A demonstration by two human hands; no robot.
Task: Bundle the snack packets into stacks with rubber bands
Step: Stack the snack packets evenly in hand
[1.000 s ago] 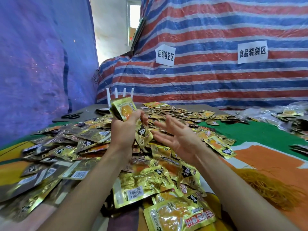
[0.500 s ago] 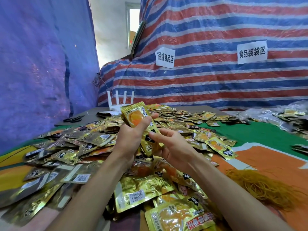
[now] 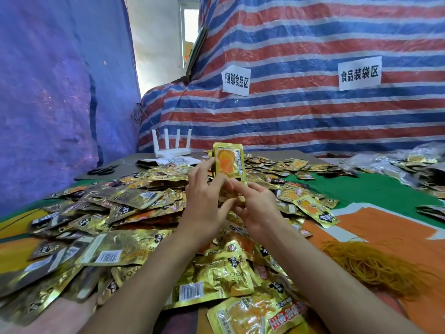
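A small stack of gold snack packets (image 3: 228, 163) stands upright above the table, orange picture facing me. My left hand (image 3: 207, 201) grips its left side and lower part. My right hand (image 3: 255, 208) pinches the stack's bottom edge from the right, fingers curled. Both hands touch each other under the stack. A wide heap of loose gold packets (image 3: 125, 213) covers the table around and below my arms. A pile of yellow-brown rubber bands (image 3: 375, 263) lies on the orange cloth to the right of my right forearm.
Black scissors (image 3: 102, 170) lie at the far left on a grey board, near a white router (image 3: 172, 150) with several antennas. Clear bags with packets (image 3: 395, 162) sit at the far right. Striped and blue tarps wall the table in behind and on the left.
The stack has been turned upright and lifted slightly. My right hand, open a second ago, has closed onto the stack's lower edge next to my left hand.
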